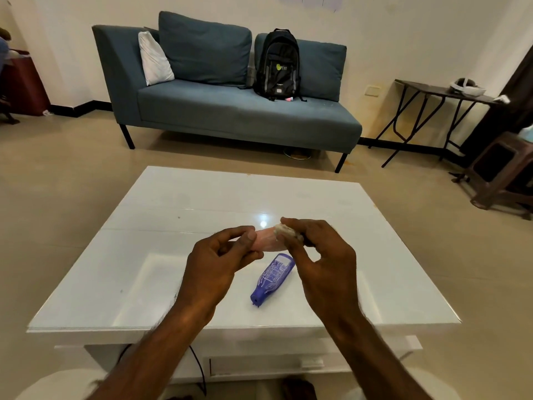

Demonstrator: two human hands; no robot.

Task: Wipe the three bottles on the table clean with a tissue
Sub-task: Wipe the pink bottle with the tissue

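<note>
My left hand point(222, 256) grips one end of a small pale pink bottle point(266, 241), held level above the white table point(161, 215). My right hand point(320, 255) pinches a crumpled white tissue point(284, 230) against the bottle's other end. A blue bottle point(272, 277) with white print lies on its side on the table just below my hands, cap toward me. No third bottle shows in this view.
A blue sofa point(230, 111) with a black backpack point(278, 64) stands beyond the table. A dark folding side table point(441, 90) and a brown stool point(501, 168) are at the right. A black cable point(199, 368) hangs below the table's near edge.
</note>
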